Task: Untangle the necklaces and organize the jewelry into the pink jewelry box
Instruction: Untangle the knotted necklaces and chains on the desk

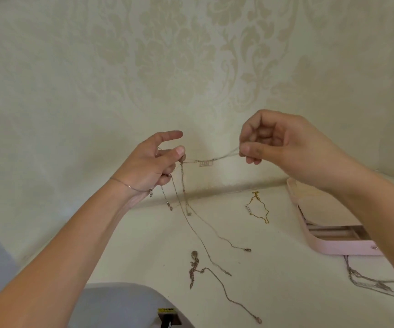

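Note:
Both hands are raised above the white table [274, 268] with thin silver chains [205, 162] stretched between them. My left hand [153, 162] pinches the chains between thumb and fingers, and several strands hang from it down to the table. My right hand [283, 145] pinches the other end. A small bar pendant [206, 164] hangs on the taut stretch. The open pink jewelry box [328, 245] lies at the right, partly hidden by my right forearm.
A gold chain [258, 208] lies on the table near the wall. A silver necklace [215, 278] lies at the front middle, and another tangle of chains [376, 284] lies below the box. A patterned wall stands close behind. A grey object [120, 304] sits at the near edge.

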Available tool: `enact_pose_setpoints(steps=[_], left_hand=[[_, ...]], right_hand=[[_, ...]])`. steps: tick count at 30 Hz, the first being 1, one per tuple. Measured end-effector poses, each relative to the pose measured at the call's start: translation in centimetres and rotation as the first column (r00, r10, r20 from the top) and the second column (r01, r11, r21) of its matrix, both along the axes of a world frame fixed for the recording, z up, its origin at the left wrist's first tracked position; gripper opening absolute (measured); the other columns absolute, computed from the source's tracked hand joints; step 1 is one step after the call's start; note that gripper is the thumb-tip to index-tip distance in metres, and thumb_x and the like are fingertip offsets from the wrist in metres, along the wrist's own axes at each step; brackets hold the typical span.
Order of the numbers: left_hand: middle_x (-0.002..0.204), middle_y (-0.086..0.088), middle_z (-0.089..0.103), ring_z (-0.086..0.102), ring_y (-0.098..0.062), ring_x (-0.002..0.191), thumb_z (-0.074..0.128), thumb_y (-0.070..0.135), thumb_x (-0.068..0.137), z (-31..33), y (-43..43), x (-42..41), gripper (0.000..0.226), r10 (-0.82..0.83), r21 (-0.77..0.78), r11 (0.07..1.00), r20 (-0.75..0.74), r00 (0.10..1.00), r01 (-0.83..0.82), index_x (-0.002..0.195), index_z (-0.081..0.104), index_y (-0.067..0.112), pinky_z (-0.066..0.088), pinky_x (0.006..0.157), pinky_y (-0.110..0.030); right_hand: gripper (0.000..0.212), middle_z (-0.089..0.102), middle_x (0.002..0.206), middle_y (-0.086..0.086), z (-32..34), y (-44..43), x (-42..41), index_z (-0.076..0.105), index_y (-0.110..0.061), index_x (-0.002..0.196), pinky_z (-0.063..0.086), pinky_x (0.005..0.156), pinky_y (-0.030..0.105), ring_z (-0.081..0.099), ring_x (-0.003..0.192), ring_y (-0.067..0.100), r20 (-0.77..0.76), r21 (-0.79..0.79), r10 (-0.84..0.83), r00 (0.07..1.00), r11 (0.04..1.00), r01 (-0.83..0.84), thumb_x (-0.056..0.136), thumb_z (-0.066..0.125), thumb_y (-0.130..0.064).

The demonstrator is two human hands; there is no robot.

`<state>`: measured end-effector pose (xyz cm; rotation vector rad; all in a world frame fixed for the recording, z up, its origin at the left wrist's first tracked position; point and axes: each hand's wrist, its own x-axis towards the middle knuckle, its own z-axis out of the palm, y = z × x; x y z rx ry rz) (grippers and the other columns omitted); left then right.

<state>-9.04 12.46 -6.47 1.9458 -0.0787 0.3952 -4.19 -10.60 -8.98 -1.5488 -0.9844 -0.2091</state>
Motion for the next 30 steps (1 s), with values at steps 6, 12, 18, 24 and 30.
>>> enact_pose_setpoints(steps=[6, 12, 18, 24, 30], left_hand=[[0.068, 0.000, 0.050, 0.029, -0.005, 0.044, 0.057, 0.014, 0.095, -0.1, -0.5, 0.6, 0.035, 0.007, 0.072, 0.997, 0.055, 0.998, -0.010, 0.128, 0.047, 0.023, 0.027, 0.041, -0.015], [0.056, 0.009, 0.048, 0.032, -0.005, 0.042, 0.057, 0.015, 0.095, -0.8, -0.6, 1.4, 0.036, 0.064, 0.140, 0.988, 0.032, 0.997, -0.068, 0.130, 0.047, 0.018, 0.029, 0.040, -0.015], [0.046, 0.015, 0.052, 0.042, -0.017, 0.065, 0.061, 0.020, 0.092, -0.8, -1.7, 1.3, 0.042, -0.003, 0.208, 0.978, 0.035, 0.999, -0.005, 0.131, 0.046, 0.020, 0.031, 0.043, -0.016], [0.053, 0.014, 0.051, 0.044, -0.001, 0.045, 0.064, 0.019, 0.090, -1.1, -3.0, 1.2, 0.044, -0.069, 0.250, 0.966, 0.000, 0.998, 0.066, 0.131, 0.047, 0.023, 0.032, 0.042, -0.015], [0.053, 0.014, 0.050, 0.051, -0.001, 0.052, 0.064, 0.018, 0.090, -1.2, -3.3, 0.9, 0.046, -0.084, 0.251, 0.965, 0.007, 0.996, 0.079, 0.131, 0.046, 0.024, 0.032, 0.042, -0.015]], right_hand=[[0.023, 0.058, 0.063, 0.009, -1.0, 0.6, 0.0, 0.074, -0.031, 0.074, 0.036, 0.060, 0.030, 0.045, 0.058, 0.016, 0.050, -0.363, -0.079, 0.996, 0.927, 0.092, 0.080, 0.063, -0.013], [0.023, 0.068, 0.070, 0.001, -1.0, 0.8, 0.0, 0.068, -0.013, 0.080, 0.046, 0.063, 0.019, 0.058, 0.063, 0.009, -0.160, -0.197, 0.006, 0.987, 0.980, -0.038, 0.086, 0.053, 0.004], [0.010, 0.070, 0.074, -0.006, -2.9, 3.0, 0.2, 0.073, -0.016, 0.092, 0.052, 0.066, 0.017, 0.065, 0.070, 0.005, -0.259, -0.142, -0.105, 0.960, 0.987, 0.070, 0.084, 0.071, -0.020], [0.020, 0.074, 0.096, -0.011, -3.7, 4.1, -0.4, 0.075, -0.023, 0.099, 0.044, 0.095, 0.020, 0.065, 0.098, -0.001, -0.357, -0.109, 0.006, 0.934, 0.993, -0.049, 0.080, 0.074, -0.029], [0.004, 0.075, 0.086, 0.006, -3.8, 3.7, -0.2, 0.071, -0.009, 0.087, 0.051, 0.089, 0.021, 0.069, 0.089, 0.014, -0.397, -0.028, 0.111, 0.911, 0.991, -0.133, 0.085, 0.068, -0.009]])
